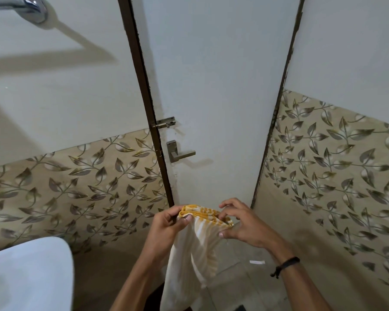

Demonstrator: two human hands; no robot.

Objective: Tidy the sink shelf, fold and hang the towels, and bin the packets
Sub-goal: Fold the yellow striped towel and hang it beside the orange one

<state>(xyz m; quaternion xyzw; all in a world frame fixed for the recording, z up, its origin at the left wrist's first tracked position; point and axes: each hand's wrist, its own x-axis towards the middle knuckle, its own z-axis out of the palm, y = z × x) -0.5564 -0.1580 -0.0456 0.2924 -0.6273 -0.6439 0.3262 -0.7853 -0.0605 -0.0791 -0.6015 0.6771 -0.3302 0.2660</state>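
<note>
A white towel (192, 257) with a yellow-orange striped border hangs in front of me, its top edge gathered in layers. My left hand (166, 225) pinches the left end of that border. My right hand (240, 223) grips the right end, fingers curled over the folds. The rest of the cloth drops loosely between my forearms toward the floor. A chrome towel rail (20, 5) is fixed to the wall at the top left, bare where it shows.
A closed white door with a lever handle (180, 153) and a bolt latch (164, 124) faces me. Leaf-patterned tiles cover both side walls. A white basin rim (29, 272) sits at the lower left. A small white packet (257, 262) lies on the tiled floor.
</note>
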